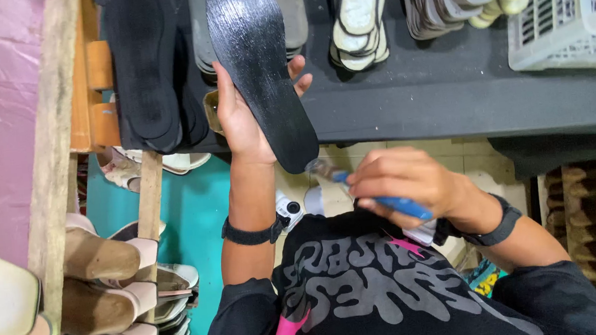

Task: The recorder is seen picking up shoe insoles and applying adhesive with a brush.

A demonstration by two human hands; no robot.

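Black worktable [450, 97], stacked soles [360, 18], basket [572, 14]

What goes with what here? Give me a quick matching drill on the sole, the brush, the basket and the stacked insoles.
Things:
1. black sole
2. blue-handled brush
3. white basket
4. pale insole stacks

Places:
a. top right corner of the dark table
b. gripped in the right hand
c. held up by the left hand
d. lying on the table between the held sole and the basket

Pairs: 1-c, 2-b, 3-a, 4-d
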